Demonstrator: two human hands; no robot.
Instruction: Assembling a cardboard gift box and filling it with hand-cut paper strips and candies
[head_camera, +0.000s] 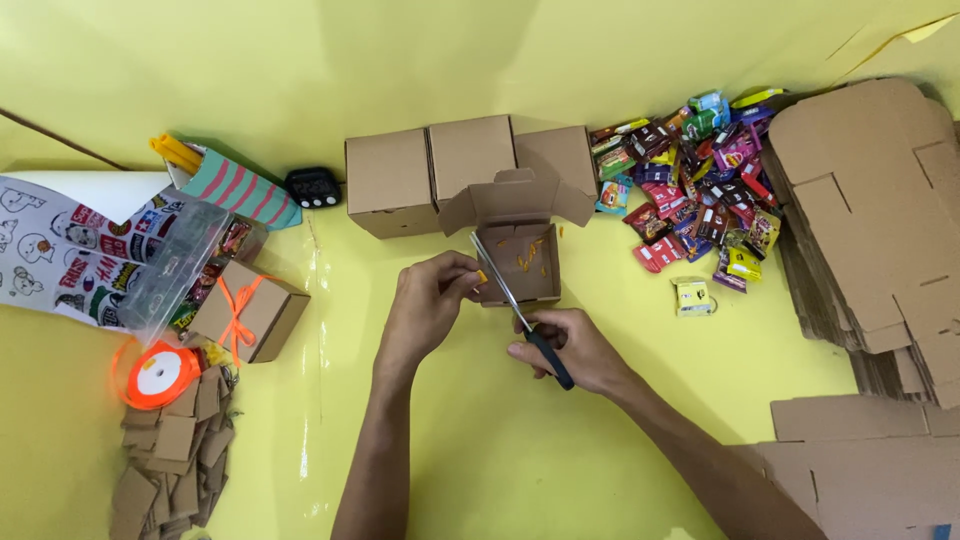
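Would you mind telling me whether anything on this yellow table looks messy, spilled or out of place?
Mostly tidy. The wrapped sweets lie in a loose heap rather than a container, one packet stray from it, and small orange snippets are scattered inside the open box. Nothing looks damaged.

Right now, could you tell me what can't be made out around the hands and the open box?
Head view only:
- Orange piece at the left hand: fingers cover most of it.
- Scissors: right hand hides the handles.
- Open box: orange bits inside too small to identify.
- Flat cardboard: cut off by the frame's edge.
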